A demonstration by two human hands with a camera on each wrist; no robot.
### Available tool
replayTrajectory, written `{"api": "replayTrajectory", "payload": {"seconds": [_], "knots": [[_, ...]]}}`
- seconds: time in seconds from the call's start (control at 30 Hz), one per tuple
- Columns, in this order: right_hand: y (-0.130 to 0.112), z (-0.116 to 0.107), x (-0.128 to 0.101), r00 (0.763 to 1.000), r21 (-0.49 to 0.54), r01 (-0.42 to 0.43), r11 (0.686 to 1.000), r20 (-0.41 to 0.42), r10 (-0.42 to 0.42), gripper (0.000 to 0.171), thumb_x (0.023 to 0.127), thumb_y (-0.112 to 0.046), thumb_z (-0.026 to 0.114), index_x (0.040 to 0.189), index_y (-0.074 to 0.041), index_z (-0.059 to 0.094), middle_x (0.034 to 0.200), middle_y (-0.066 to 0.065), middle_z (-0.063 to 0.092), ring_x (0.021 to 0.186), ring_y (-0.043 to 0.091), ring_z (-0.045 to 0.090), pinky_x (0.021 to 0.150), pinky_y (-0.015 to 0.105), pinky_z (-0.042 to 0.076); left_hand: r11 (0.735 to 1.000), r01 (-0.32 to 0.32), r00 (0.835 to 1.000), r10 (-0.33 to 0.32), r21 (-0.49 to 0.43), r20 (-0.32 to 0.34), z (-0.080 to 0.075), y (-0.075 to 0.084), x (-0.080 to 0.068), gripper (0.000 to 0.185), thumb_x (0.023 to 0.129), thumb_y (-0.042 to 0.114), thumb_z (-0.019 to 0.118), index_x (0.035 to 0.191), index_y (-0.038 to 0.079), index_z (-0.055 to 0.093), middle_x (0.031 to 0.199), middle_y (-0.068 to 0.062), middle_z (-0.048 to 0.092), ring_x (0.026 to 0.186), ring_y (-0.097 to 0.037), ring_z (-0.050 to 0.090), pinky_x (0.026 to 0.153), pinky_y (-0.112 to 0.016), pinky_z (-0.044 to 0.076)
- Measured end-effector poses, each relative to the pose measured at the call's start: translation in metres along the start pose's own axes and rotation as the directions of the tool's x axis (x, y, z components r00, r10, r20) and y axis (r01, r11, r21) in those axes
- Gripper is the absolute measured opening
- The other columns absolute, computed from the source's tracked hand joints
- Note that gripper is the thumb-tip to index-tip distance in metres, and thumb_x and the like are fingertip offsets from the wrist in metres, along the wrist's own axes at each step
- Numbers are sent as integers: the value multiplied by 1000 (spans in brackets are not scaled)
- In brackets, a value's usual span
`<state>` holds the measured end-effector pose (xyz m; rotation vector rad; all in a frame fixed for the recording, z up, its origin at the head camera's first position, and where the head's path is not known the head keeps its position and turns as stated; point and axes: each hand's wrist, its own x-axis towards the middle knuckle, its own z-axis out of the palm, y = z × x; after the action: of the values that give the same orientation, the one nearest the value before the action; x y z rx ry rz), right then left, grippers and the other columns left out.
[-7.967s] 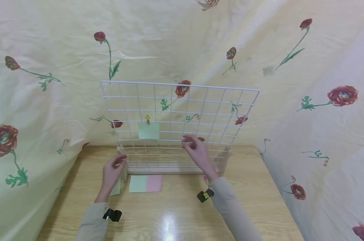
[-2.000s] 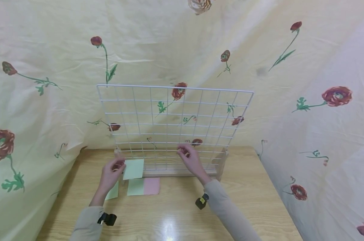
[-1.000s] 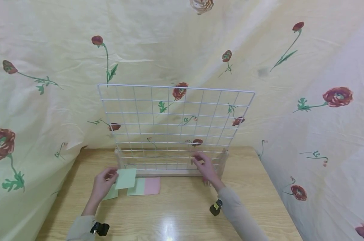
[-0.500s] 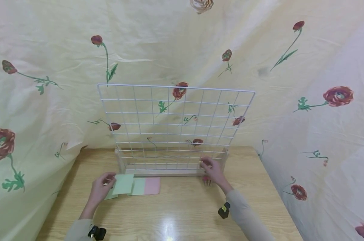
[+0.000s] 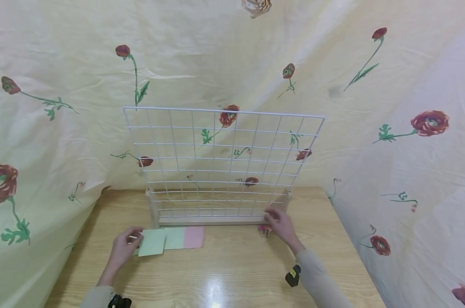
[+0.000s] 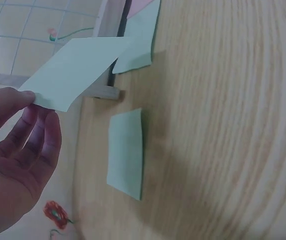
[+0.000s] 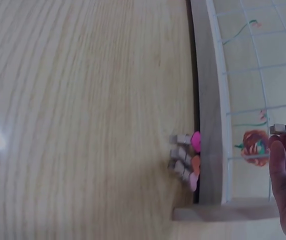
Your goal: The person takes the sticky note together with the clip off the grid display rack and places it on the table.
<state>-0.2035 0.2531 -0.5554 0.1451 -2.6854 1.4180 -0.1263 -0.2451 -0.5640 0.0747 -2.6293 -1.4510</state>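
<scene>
My left hand (image 5: 122,247) pinches a pale green paper note (image 6: 78,72) at its edge, above the table. In the left wrist view, another green note (image 6: 125,152) lies below it on the wood. A small wooden clothespin (image 7: 283,129) is between the fingertips of my right hand (image 5: 282,224), partly cut off by the frame edge, with a bit of yellow on it. That hand is low, before the right end of the white wire grid (image 5: 224,111). Just below it, several clothespins with pink and orange tops (image 7: 195,142) lie by the grid's wooden base (image 5: 213,220).
A third green note (image 5: 175,238) and a pink note (image 5: 194,237) lie side by side in front of the base. Flower-patterned cloth (image 5: 201,51) hangs behind and around the wooden table (image 5: 217,273). The stand's side feet stick out a little.
Eight seconds ago the note hung on the grid by a yellow-topped clothespin; now it is off. My left hand has brought it down and left; my right hand has moved down and right with the clothespin.
</scene>
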Motion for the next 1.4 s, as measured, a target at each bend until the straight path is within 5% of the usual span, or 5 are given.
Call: {"api": "replayTrajectory", "payload": {"seconds": [0.23, 0.73, 1.07, 1.4], "knots": [[9, -8, -7, 998, 6, -57, 998, -3, 57, 23, 93, -8, 63, 113, 5, 62, 104, 20, 67, 93, 32, 65, 75, 35, 57, 999, 25, 1000, -25, -24, -9, -4, -11, -12, 18, 86, -10, 63, 104, -10, 63, 84, -14, 64, 68, -18, 62, 57, -23, 54], [26, -18, -23, 998, -43, -30, 999, -54, 28, 17, 87, -3, 69, 102, 4, 67, 98, 16, 66, 86, 30, 62, 70, 29, 53, 975, 223, 973, -221, -22, 65, -12, -34, -28, 25, 88, -5, 61, 112, -12, 59, 93, -17, 63, 80, -26, 66, 64, -22, 55], [33, -16, -27, 999, -240, -43, 970, -10, 41, 7, 84, -5, 73, 87, 2, 72, 84, 13, 53, 75, 23, 44, 62, 31, 38, 976, 208, 974, -213, 62, 82, -11, -44, -30, 23, 86, -3, 63, 109, -9, 62, 94, -15, 64, 83, -20, 60, 65, -22, 51], [37, -9, -30, 993, -289, -91, 953, 44, 108, 8, 82, -3, 73, 88, 2, 73, 95, 16, 49, 81, 25, 47, 65, 32, 42, 966, 258, 959, -258, 14, 122, -8, -47, -34, 22, 87, -3, 62, 108, -9, 61, 90, -14, 65, 76, -22, 65, 61, -27, 55]]}}
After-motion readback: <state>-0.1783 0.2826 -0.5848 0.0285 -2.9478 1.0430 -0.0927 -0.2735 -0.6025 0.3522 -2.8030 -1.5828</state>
